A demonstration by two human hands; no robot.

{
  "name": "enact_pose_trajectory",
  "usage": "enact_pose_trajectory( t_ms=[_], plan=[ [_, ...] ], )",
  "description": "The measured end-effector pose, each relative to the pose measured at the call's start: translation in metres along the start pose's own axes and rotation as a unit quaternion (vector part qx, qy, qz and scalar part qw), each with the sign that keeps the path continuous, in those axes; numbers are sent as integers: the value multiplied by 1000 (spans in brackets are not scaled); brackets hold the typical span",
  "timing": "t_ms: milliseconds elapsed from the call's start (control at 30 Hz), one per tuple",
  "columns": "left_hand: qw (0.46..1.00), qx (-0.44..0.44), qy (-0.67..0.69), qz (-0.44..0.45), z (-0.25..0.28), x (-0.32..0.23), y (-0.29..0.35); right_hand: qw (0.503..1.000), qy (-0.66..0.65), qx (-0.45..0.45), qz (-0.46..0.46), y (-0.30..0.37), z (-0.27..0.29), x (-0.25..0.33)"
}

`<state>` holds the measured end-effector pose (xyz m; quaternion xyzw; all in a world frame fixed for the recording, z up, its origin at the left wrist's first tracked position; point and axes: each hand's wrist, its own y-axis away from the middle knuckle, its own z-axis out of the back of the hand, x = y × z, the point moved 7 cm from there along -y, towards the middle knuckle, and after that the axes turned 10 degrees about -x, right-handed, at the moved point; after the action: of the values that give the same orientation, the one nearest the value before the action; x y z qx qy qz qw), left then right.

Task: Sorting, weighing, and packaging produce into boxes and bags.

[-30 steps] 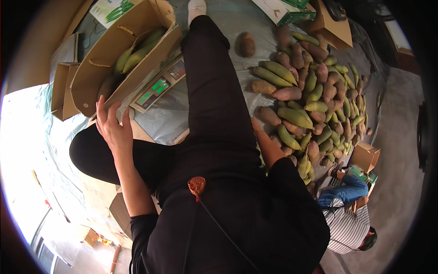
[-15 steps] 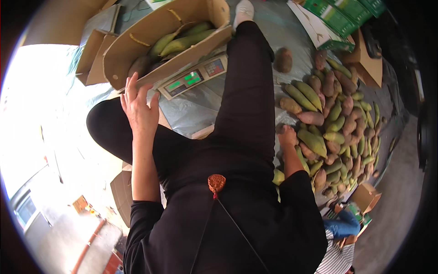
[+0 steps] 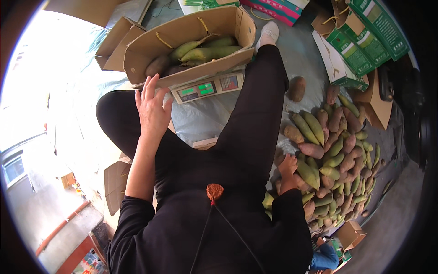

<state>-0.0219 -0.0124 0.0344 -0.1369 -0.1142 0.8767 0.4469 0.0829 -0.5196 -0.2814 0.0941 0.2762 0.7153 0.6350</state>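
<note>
My left hand [image 3: 153, 111] is raised over my bent left knee, fingers apart and empty. Its fingertips are at the near side of an open cardboard box [image 3: 246, 32]; I cannot tell whether they touch it. Inside the box lie several long green fruits [image 3: 211, 54] and a brown tuber [image 3: 158, 65]. The box rests on a scale [image 3: 207, 88] with a lit green display. My right hand [image 3: 288, 165] is down at the left edge of a produce pile, fingers curled round a brown tuber [image 3: 278, 158] that is mostly hidden.
The pile of reddish-brown tubers [image 3: 349, 163] and green fruits [image 3: 308, 172] spreads to the right. One tuber [image 3: 297, 89] lies apart near my foot. Green cartons [image 3: 360, 45] stand at far right. Another person's blue-clad leg [image 3: 325, 258] shows at lower right.
The whole view has shifted, so the box and pile appear lower. My left fingertips are slightly farther right along the box's near side. My right hand stays at the same spot by the pile.
</note>
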Motion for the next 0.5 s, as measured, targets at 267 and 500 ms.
enact_pose_trajectory(
  t_ms=[267, 500],
  plan=[
    [1000, 21, -3, -1, -3, -6, -1, 998, 53, 16, 22, 7, -16, 6],
    [1000, 15, -4, -9, -2, -7, 1, 985, -157, -52, -44, 2, 32, 0]
  ],
)
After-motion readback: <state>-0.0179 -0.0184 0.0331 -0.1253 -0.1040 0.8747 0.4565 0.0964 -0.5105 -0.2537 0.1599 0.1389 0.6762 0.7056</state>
